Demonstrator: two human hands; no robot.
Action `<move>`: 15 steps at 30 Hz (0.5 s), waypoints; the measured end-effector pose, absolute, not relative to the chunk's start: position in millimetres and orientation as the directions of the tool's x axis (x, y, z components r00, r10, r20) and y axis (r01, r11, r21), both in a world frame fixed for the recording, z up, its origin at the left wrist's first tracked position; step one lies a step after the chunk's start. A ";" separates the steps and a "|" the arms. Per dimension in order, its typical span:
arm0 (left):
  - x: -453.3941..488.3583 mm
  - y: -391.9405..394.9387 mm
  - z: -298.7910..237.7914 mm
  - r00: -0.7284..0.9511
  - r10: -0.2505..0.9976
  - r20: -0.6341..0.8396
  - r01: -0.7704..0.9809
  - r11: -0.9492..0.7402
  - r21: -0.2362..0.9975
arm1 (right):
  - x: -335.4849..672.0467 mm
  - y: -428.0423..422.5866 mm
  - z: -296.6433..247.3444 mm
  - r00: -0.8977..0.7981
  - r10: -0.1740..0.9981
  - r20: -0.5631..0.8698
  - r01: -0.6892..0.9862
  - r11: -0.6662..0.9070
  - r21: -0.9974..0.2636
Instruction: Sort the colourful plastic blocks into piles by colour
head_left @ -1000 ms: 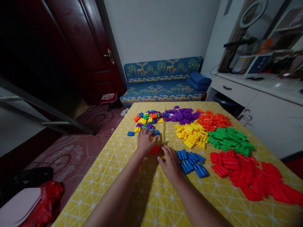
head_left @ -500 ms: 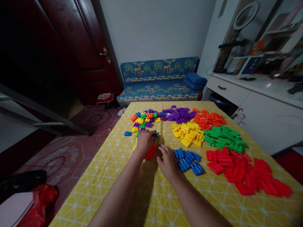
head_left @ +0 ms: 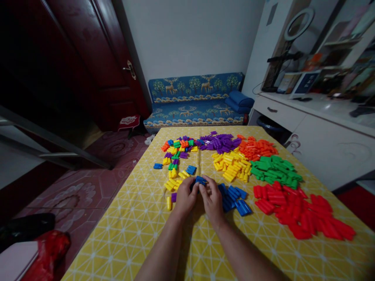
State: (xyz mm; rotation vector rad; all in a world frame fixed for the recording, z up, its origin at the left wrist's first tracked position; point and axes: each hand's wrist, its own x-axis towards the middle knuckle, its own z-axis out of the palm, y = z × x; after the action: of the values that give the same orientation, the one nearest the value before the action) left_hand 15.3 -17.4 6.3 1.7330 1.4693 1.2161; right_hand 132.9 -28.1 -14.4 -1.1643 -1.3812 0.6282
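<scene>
Yellow cloth (head_left: 123, 230) below, left hand (head_left: 186, 196) and right hand (head_left: 212, 198) pinching a blue piece (head_left: 201, 180), and I reckon one careless right-wrist nudge could scatter the blue pile (head_left: 235, 196).

The left hand (head_left: 186, 197) and right hand (head_left: 212, 197) partly hide the blue block (head_left: 200, 180) from me. At two o'clock the clutter (head_left: 347, 82) blurs; at eight a pale box (head_left: 17, 258) is cut off.

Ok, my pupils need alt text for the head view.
A person's left hand and right hand hold a blue piece between them over a yellow tablecloth. To the right lie a red pile and green pile; mixed-colour pieces lie left.
</scene>
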 end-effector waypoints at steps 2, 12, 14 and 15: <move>12.4 -16.4 1.8 0.035 0.949 0.314 0.531 -0.284 0.799 | 132.5 -27.5 -14.6 0.168 0.874 0.457 0.324 0.389 -0.862; 8.7 -17.7 -2.5 0.068 0.951 0.302 0.516 -0.293 0.805 | 166.3 -37.5 6.9 0.146 0.775 0.615 0.569 0.443 -0.693; 8.8 -16.6 -3.2 0.060 0.949 0.308 0.509 -0.295 0.809 | 188.5 -38.4 9.0 0.149 0.775 0.614 0.651 0.390 -0.651; 8.8 -15.6 -3.6 0.056 0.948 0.314 0.502 -0.299 0.811 | 199.2 -38.4 8.6 0.135 0.788 0.601 0.689 0.361 -0.629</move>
State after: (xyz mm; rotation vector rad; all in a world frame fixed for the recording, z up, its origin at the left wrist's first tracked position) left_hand 8.8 -15.6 -3.6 1.8438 1.4467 1.1745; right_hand 199.2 -38.4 8.6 -1.3609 -1.5850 0.1194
